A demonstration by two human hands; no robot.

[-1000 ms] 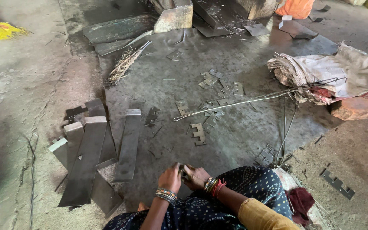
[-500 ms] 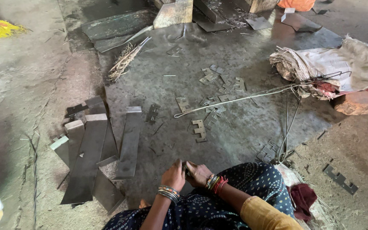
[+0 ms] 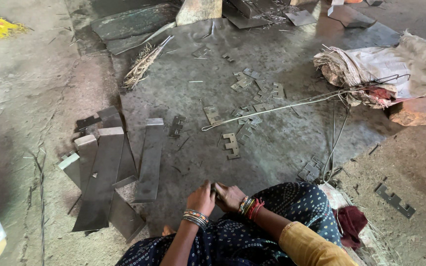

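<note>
a small dark metal piece [image 3: 215, 189], low in the frame's centre just above the lap, sits pinched between the left hand [image 3: 201, 198] and right hand [image 3: 230, 195], both clenched on it, and is best kept square, close to the body.

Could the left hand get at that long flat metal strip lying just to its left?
Probably yes: the left hand is beside the metal strip, bare floor between, though both hands are busy together.
</note>
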